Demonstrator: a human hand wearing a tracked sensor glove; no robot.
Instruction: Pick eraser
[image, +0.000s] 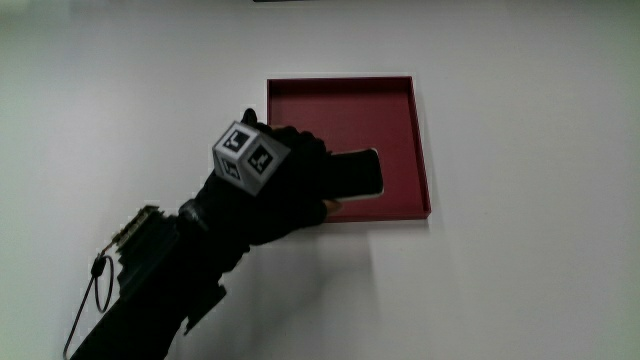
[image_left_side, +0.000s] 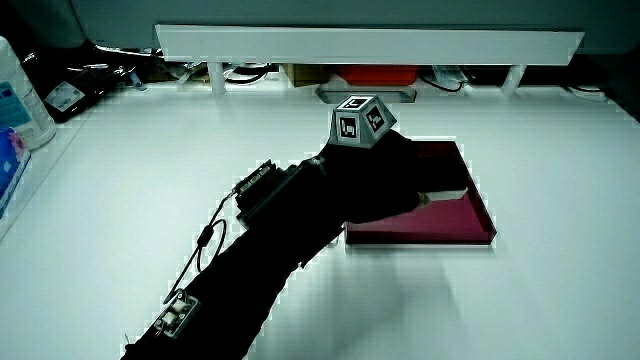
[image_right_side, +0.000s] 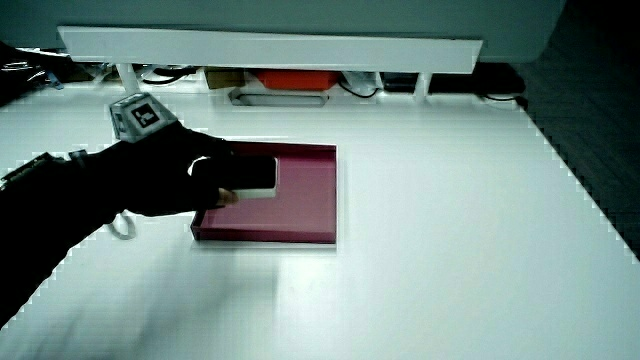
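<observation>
The red tray's (image: 421, 140) low rim is all that hems the hand (image: 270, 190) in; bare tabletop (image: 520, 260) lies open around it.

A lab or test bench is being suggested: a plain white table (image_left_side: 120, 180) is being bounded by a low partition (image_left_side: 370, 42), with cables (image_left_side: 245, 71) and equipment being glimpsed under that partition, and bottles (image_left_side: 22, 100) near the table's edge.

A tray (image: 400, 110) is set on the table (image: 520, 250). The eraser (image: 352, 174) is held over its nearer part by the hand (image: 275, 185).
</observation>
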